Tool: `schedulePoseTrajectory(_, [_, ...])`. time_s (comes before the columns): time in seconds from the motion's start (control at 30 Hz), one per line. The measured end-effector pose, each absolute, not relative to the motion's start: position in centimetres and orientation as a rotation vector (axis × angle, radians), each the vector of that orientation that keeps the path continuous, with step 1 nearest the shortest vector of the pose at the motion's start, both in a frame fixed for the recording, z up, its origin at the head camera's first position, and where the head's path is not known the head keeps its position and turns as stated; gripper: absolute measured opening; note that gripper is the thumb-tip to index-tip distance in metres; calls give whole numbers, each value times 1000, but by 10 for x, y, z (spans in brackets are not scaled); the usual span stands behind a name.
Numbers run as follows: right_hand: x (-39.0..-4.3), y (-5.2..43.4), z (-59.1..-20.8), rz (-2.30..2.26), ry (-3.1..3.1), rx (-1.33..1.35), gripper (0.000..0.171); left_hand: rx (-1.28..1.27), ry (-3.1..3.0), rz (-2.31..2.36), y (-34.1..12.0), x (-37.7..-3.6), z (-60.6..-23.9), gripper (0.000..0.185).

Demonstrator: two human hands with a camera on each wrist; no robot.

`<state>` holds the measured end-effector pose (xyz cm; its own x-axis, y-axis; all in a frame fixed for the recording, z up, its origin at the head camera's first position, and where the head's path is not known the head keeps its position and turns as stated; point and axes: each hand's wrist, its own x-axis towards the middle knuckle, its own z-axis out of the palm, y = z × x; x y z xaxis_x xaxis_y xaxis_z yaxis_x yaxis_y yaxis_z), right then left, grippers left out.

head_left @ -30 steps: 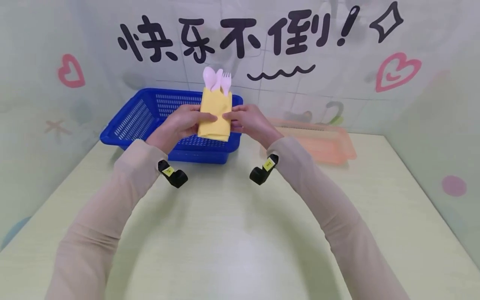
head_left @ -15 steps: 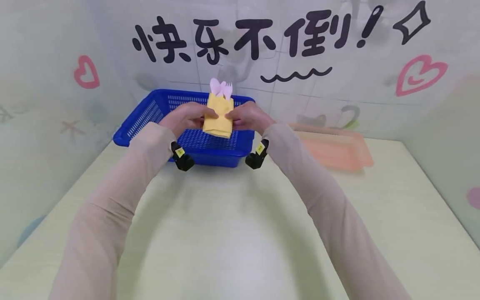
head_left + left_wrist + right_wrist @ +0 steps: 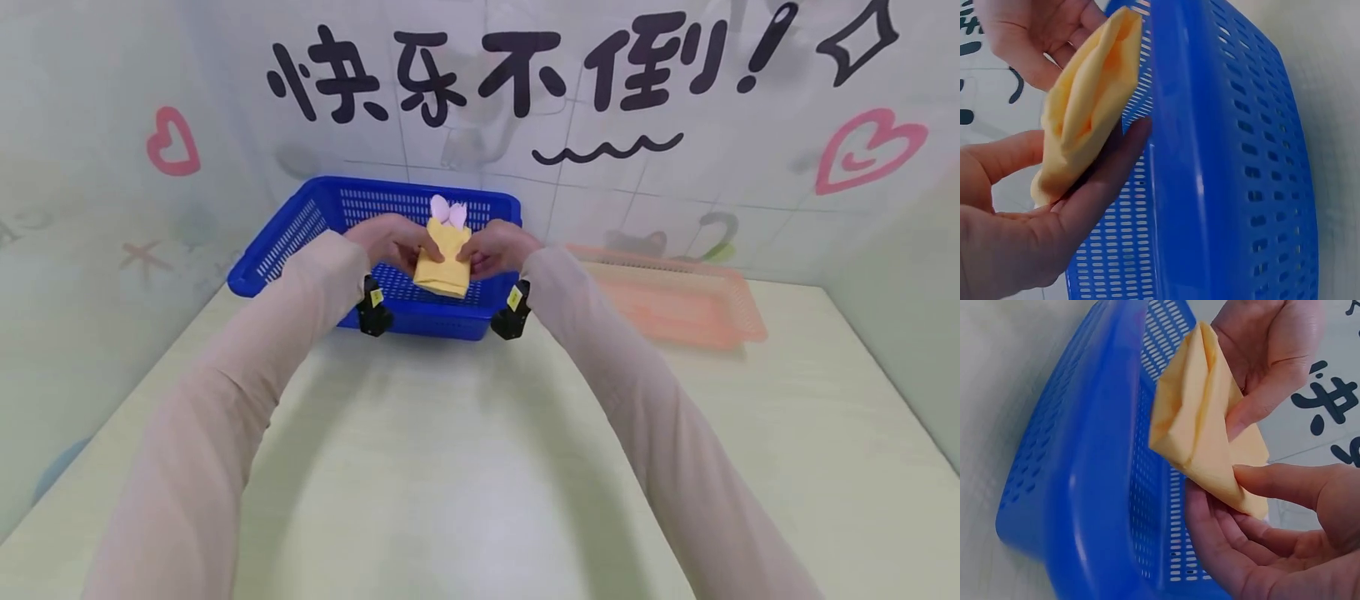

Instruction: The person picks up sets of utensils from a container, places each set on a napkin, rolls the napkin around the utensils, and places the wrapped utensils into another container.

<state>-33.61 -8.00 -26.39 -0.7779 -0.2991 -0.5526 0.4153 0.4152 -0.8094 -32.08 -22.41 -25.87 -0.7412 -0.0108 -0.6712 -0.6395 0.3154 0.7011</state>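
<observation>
A folded yellow napkin [image 3: 445,261] with pale pink plastic cutlery [image 3: 448,212] sticking out of its top is held upright over the blue perforated basket [image 3: 315,218]. My left hand [image 3: 390,239] pinches the napkin's left side and my right hand [image 3: 497,247] pinches its right side. In the left wrist view the yellow napkin [image 3: 1088,103] lies between thumb and fingers above the blue basket [image 3: 1229,162]. The right wrist view shows the napkin [image 3: 1207,419] gripped by both hands beside the basket wall [image 3: 1085,481].
A pale orange tray [image 3: 671,296] sits right of the basket against the back wall. The basket stands at the far left of a pale green table [image 3: 480,467]. Decorated walls close in the back and both sides.
Both hands have carried the napkin bundle away from me and lower, from above the basket's near edge to over its inside. The grip on it is unchanged.
</observation>
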Motion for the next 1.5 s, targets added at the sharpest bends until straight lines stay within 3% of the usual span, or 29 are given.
schedulePoseTrajectory(0.33, [-350, -79, -260, -1280, 2020, 139, 30, -549, 2045, 1276, -212, -337, -253, 51])
schedulePoseTrajectory(0.6, [-359, -84, -248, -1213, 1964, 235, 39, -547, 2025, 1224, -209, -350, -246, 50])
schedulePoseTrajectory(0.77, [-382, -90, -261, -1083, 1950, 302, 35, -546, 2059, 1140, -202, -358, -251, 52])
schedulePoseTrajectory(0.9, [-407, -93, -277, -971, 1952, 219, 31, -512, 2037, 1050, -205, -380, -265, 51])
schedulePoseTrajectory(1.03, [-387, -93, -264, -886, 2086, 151, 30, -457, 1981, 990, -216, -413, -284, 50])
schedulePoseTrajectory(1.13, [-376, -92, -256, -863, 2123, 96, 30, -419, 2036, 917, -213, -412, -285, 48])
schedulePoseTrajectory(1.23, [-371, -91, -255, -859, 2132, 54, 31, -407, 2081, 862, -204, -389, -269, 47])
schedulePoseTrajectory(1.5, [-379, -95, -272, -835, 2090, 13, 30, -392, 2085, 834, -205, -380, -274, 45])
